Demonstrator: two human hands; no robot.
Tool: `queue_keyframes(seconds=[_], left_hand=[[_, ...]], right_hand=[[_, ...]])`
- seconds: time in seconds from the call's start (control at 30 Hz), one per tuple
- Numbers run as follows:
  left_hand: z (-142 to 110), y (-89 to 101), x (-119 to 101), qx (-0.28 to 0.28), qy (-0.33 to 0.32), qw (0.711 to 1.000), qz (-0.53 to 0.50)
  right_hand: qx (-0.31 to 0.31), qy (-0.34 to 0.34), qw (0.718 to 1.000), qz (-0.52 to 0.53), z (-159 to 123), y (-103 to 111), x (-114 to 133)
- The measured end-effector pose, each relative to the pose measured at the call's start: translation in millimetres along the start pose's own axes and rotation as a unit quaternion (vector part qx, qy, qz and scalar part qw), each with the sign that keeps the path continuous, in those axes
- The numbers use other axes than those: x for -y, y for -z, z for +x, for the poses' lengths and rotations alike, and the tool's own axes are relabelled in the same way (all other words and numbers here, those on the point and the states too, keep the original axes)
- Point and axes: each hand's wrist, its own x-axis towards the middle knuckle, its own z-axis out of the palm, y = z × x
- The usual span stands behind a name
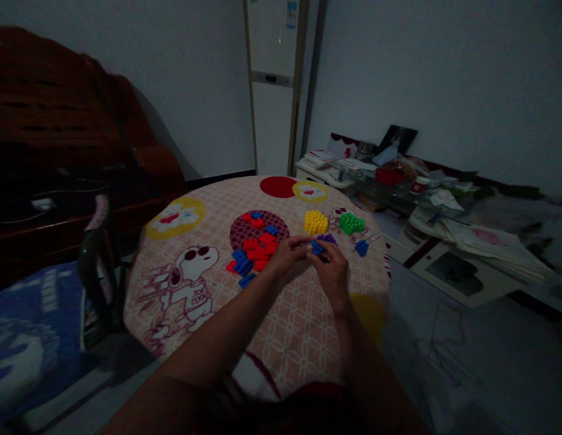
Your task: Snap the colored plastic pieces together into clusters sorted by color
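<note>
Over the middle of the table, my right hand (330, 266) pinches small blue building blocks (316, 246) between thumb and fingers. My left hand (287, 252) meets it from the other side, its fingertips closed on the same blue piece. Left of my hands lies a loose pile of red blocks (261, 252) mixed with blue blocks (242, 263). Just beyond my fingers sit a yellow cluster of blocks (316, 222) and a purple cluster (327, 239), the latter partly hidden by my hands. A green cluster (352, 223) and a small blue cluster (361, 248) are farther right.
A patterned cloth with cartoon figures covers the round table (290, 326). To the left stand a chair (97, 266) and a wooden bench (63, 121). A cluttered low cabinet (453, 260) runs along the right wall. A tall white appliance (272, 121) stands behind the table.
</note>
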Motion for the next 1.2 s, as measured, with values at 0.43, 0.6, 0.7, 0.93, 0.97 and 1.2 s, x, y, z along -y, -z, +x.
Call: queue_keyframes(seconds=[0.43, 0.6, 0.7, 0.93, 0.97, 1.2], left_hand=[[-1.9, -15.6, 13.8, 0.075, 0.048, 0.996, -0.021], [1.3, -7.8, 13.8, 0.064, 0.049, 0.997, -0.008], [-0.4, -6.3, 10.1, 0.052, 0.056, 0.997, -0.021], [-1.0, -6.7, 9.1, 0.056, 0.065, 0.996, -0.023], [-0.4, -6.2, 10.0, 0.054, 0.065, 0.996, -0.025], [-1.8, -1.3, 9.8, 0.057, 0.057, 0.997, -0.007]], right_hand=[[-0.113, -0.095, 0.988, 0.042, 2.9, 47.9, -37.8], [-0.174, -0.035, 0.96, -0.218, 17.9, 117.3, -71.1], [-0.113, 0.003, 0.928, -0.354, 32.9, 145.7, -85.8], [0.016, -0.003, 0.929, -0.37, 63.2, 149.1, -106.1], [0.019, -0.008, 0.934, -0.358, 64.2, 147.6, -107.8], [-0.002, -0.087, 0.946, -0.313, 59.8, 141.2, -110.0]])
